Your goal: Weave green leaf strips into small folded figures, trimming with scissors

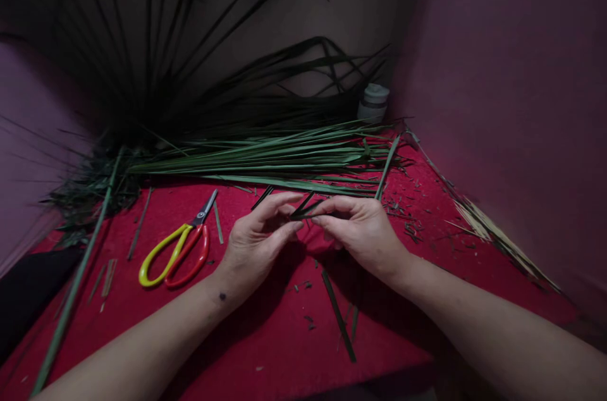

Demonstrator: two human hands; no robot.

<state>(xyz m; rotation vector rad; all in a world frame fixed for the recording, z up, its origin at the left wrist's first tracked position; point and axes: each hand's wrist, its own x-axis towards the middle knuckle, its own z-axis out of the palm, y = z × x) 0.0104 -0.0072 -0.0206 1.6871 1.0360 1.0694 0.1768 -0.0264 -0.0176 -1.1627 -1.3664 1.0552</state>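
Note:
Over the middle of a red cloth (275, 350), my left hand (263, 233) and my right hand (358, 227) pinch a dark green leaf strip (308, 214) between them. The fingertips of both hands are close together, with short strip ends poking up past them. Beyond the hands lies a bundle of long green leaves (284, 157). Scissors (183, 246) with one yellow and one red handle rest to the left of my left hand, blades pointing away. A loose dark leaf strip (339, 319) lies below my right hand.
A white container (374, 102) stands at the back right. Dark fronds rise at the back left. A long green stalk (80, 271) crosses the left side. Pale thin sticks (507, 240) lie along the right edge, and leaf scraps (410, 224) are scattered at right.

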